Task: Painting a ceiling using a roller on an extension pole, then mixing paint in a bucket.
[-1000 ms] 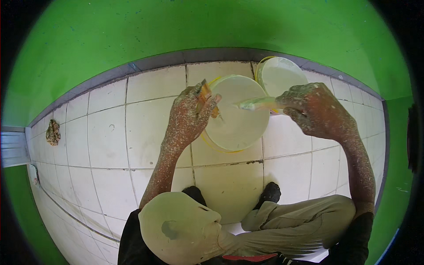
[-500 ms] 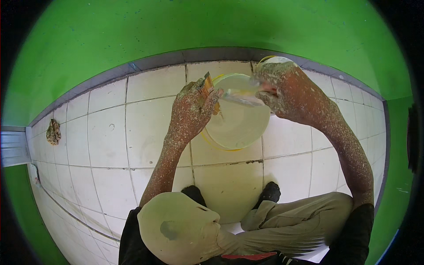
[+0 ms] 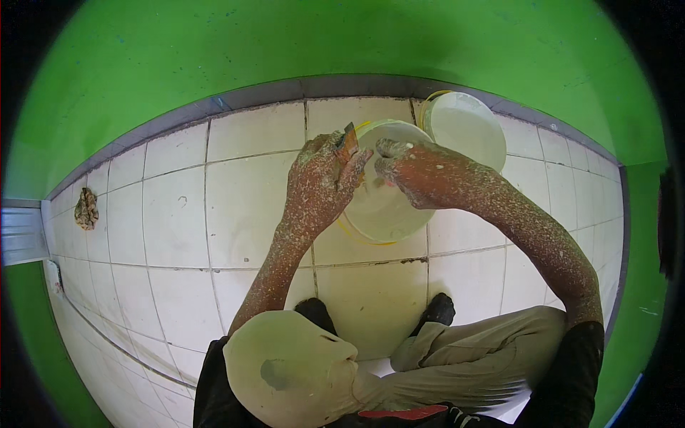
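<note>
My left hand (image 3: pixel 314 178), speckled with white splashes, is closed around a flat tool with an orange-brown body and a dark tip (image 3: pixel 348 139). It sits at the left rim of a white bucket (image 3: pixel 389 227) with a yellow handle. Over the same bucket, my right hand (image 3: pixel 428 171) is closed with its fingers bent toward the left hand. Most of what it grips is hidden; only a small reddish bit shows beneath the fingers. Pale material coats the inside of the bucket.
A second white bucket (image 3: pixel 471 128) stands at the back right, near the green wall (image 3: pixel 342 36). A crumpled, stained cloth (image 3: pixel 86 209) lies far left on the white tiles. My dark-socked feet (image 3: pixel 437 308) are just short of the near bucket, and a cable (image 3: pixel 121 346) runs along the left.
My right hand has moved left and over the near bucket, uncovering the second bucket. The translucent flat piece it held is now hidden. My left hand has shifted slightly right with its tool.
</note>
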{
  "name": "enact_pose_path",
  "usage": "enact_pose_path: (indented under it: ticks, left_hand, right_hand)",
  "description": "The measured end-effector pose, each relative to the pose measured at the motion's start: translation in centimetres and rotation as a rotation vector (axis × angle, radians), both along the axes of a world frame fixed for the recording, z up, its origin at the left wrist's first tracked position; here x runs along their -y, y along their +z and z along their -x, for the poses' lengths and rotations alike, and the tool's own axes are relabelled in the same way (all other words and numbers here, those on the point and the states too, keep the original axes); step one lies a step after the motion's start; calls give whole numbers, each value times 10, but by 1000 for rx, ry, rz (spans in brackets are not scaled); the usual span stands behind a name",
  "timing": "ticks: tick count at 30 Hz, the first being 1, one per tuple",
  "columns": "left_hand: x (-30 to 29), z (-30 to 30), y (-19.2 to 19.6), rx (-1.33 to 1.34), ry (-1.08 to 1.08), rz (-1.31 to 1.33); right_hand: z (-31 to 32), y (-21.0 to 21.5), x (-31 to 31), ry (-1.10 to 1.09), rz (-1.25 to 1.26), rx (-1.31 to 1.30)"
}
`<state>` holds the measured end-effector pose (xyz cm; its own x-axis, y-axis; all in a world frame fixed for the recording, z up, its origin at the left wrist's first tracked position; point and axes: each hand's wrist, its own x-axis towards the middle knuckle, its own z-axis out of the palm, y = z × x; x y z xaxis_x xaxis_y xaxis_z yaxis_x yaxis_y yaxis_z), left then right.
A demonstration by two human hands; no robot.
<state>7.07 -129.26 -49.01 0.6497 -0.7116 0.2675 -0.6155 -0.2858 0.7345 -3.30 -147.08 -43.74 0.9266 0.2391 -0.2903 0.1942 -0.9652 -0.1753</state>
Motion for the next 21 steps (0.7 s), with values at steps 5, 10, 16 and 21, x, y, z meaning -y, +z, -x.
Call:
enact_pose_path:
  ticks: [5,10,16,21]
  left_hand:
    - [-4,3,4,-13,-9,-39]
    - [1,10,4,116,-32,1]
    - [0,4,-9,232,-45,101]
    - [8,3,-24,192,-31,239]
  right_hand:
    - [2,-23,9,106,-189,36]
    - [-13,10,6,-73,-228,-237]
    - [0,61,14,-182,-329,-150]
    - [22,55,14,-107,-319,-181]
